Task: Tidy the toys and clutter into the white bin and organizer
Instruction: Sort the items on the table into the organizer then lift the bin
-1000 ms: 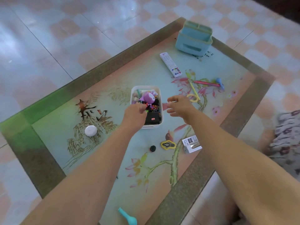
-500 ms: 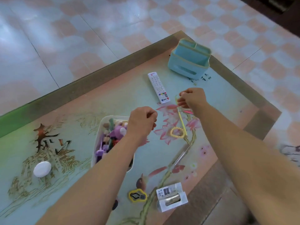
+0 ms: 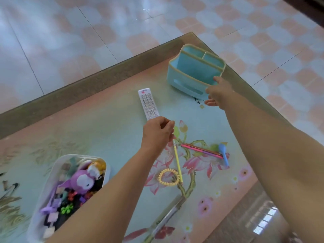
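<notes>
From the head camera, the right hand point(image 3: 218, 94) gripped the near rim of the blue organizer point(image 3: 193, 71) at the table's far corner. The left hand point(image 3: 157, 133), fingers curled, hovered above the yellow pencil point(image 3: 178, 162); whether it pinched anything, I couldn't tell. The white bin point(image 3: 43, 199) sat near-left, full of toys.

The floor point(image 3: 105, 23) has shiny pink and white tiles. A low table point(image 3: 108, 109) stands on it, with a brown edge and painted flowers under glass. Light shines bright.
</notes>
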Demonstrator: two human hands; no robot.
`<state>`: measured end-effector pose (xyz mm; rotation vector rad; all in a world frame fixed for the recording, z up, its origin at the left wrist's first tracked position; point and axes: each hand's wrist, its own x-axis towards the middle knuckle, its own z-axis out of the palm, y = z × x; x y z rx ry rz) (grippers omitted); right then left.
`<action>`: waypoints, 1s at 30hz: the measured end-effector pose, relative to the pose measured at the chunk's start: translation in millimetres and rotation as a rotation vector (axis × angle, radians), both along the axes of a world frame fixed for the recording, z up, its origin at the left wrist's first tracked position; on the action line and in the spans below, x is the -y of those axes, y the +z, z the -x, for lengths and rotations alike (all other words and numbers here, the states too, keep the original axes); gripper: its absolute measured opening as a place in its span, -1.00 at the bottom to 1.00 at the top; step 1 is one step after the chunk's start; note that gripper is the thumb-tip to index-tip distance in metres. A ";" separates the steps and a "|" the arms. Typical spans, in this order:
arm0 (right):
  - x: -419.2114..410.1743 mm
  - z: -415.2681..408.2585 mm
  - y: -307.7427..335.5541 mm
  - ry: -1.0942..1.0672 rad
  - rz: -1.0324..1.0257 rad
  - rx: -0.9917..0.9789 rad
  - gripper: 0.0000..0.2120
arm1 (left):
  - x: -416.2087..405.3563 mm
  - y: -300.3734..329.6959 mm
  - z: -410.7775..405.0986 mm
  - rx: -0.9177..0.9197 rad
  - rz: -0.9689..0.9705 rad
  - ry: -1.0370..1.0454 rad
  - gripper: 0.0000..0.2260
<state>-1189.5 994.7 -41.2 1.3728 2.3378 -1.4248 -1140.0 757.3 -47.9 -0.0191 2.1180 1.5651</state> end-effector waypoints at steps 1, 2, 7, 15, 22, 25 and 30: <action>-1.8 0.3 -6.0 0.016 -0.043 0.023 -0.43 | -1.2 -0.8 0.8 0.011 -0.015 0.002 -0.85; -3.3 0.2 -11.6 0.029 -0.093 0.030 -0.49 | -1.6 -1.4 1.1 0.019 -0.026 0.000 -0.86; 12.4 -6.8 -22.7 0.047 -0.362 -0.045 -0.85 | 3.4 -4.5 0.6 0.071 -0.053 0.004 -0.87; 68.0 -54.8 -7.0 -0.020 -0.400 -0.190 -0.80 | 2.3 20.1 -8.0 0.173 -0.100 0.082 -0.74; 136.9 -101.9 43.0 0.157 -0.349 -0.410 -0.82 | 3.3 62.5 2.5 0.478 -0.282 0.312 -0.37; 162.6 -116.8 52.6 0.295 -0.362 -0.479 -0.84 | 16.5 67.7 2.4 0.509 -0.331 0.404 -0.42; 191.3 -119.1 59.0 0.493 -0.460 -0.524 -0.89 | 51.2 66.1 11.9 0.426 -0.378 0.604 -0.64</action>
